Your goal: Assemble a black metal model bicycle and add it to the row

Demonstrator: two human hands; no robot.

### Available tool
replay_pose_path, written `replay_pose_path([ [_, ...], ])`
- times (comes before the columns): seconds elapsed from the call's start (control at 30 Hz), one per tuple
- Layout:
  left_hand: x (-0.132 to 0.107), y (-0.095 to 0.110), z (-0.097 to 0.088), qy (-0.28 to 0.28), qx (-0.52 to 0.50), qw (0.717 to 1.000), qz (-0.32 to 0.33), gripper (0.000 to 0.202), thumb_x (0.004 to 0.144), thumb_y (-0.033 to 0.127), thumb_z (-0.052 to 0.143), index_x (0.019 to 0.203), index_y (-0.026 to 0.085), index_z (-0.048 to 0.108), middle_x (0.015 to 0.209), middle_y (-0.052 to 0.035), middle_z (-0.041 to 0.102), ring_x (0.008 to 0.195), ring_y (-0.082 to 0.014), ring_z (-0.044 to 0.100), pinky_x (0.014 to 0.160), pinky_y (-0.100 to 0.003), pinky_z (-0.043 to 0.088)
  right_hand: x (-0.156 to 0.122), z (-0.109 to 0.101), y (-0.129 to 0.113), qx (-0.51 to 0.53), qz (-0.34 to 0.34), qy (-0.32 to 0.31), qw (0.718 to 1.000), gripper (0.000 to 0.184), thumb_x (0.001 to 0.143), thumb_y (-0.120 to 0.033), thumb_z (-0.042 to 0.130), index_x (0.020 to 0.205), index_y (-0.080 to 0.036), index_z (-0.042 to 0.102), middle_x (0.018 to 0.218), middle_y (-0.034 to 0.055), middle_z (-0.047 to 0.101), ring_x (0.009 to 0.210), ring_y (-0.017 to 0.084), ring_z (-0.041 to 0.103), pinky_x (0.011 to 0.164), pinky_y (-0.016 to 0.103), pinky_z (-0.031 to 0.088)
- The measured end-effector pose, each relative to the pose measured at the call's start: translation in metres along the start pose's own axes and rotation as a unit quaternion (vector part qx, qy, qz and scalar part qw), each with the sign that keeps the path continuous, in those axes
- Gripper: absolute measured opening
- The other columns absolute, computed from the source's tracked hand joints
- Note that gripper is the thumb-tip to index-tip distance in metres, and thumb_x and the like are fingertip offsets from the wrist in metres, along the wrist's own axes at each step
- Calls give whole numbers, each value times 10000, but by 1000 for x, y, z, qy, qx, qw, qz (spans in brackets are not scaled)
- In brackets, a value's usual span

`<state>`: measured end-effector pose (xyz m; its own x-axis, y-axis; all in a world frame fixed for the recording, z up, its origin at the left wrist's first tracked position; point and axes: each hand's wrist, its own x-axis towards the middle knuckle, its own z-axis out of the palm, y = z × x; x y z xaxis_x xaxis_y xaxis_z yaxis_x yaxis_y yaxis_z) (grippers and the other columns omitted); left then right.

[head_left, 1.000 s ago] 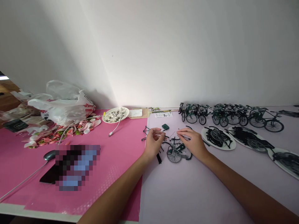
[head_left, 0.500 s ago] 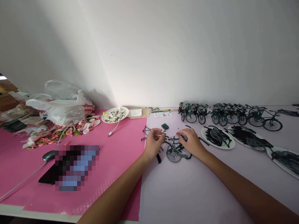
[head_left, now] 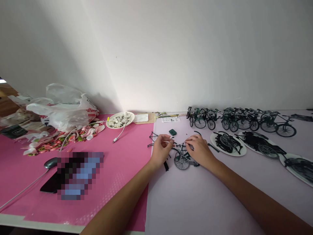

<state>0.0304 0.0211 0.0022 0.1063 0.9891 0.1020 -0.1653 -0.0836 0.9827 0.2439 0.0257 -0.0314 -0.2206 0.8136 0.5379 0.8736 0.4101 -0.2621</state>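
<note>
A small partly built green model bicycle (head_left: 182,159) lies on the pale lilac table surface (head_left: 195,202) between my hands. My left hand (head_left: 160,150) is closed in a pinch on a thin white stick-like tool whose tip points toward the model. My right hand (head_left: 199,150) rests over the model's right side with fingers curled onto its frame. Loose black parts (head_left: 166,165) lie around the model, and a small green piece (head_left: 172,132) sits just beyond my left hand.
A row of finished green model bicycles (head_left: 242,119) stands along the wall. White plates with black bicycle parts (head_left: 228,143) lie at the right. On the pink mat (head_left: 117,169) are a plate of small parts (head_left: 120,119), a white cable, a plastic bag (head_left: 63,109), a phone.
My right hand has slid a little left and down onto the model bicycle. My left hand has hardly moved.
</note>
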Motion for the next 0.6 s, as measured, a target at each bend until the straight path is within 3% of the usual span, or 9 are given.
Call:
replay_pose_path([
  [0.43, -2, 2, 0, -11, 31, 999, -2, 258, 877, 253, 776, 1005, 177, 566, 972, -45, 675, 788, -148, 735, 749, -271, 549, 2, 2, 4, 92, 15, -5, 996, 277, 960, -256, 535, 1060, -192, 785, 1116, 135, 738, 1136, 336, 612, 990, 532, 546],
  [0.6, -1, 2, 0, -13, 32, 999, 0, 239, 885, 241, 768, 999, 176, 568, 972, -47, 687, 789, -145, 732, 755, -275, 553, 1, 3, 5, 72, 39, 4, 997, 284, 931, -235, 528, 1065, -206, 777, 1152, 113, 745, 1227, 352, 582, 1030, 552, 502],
])
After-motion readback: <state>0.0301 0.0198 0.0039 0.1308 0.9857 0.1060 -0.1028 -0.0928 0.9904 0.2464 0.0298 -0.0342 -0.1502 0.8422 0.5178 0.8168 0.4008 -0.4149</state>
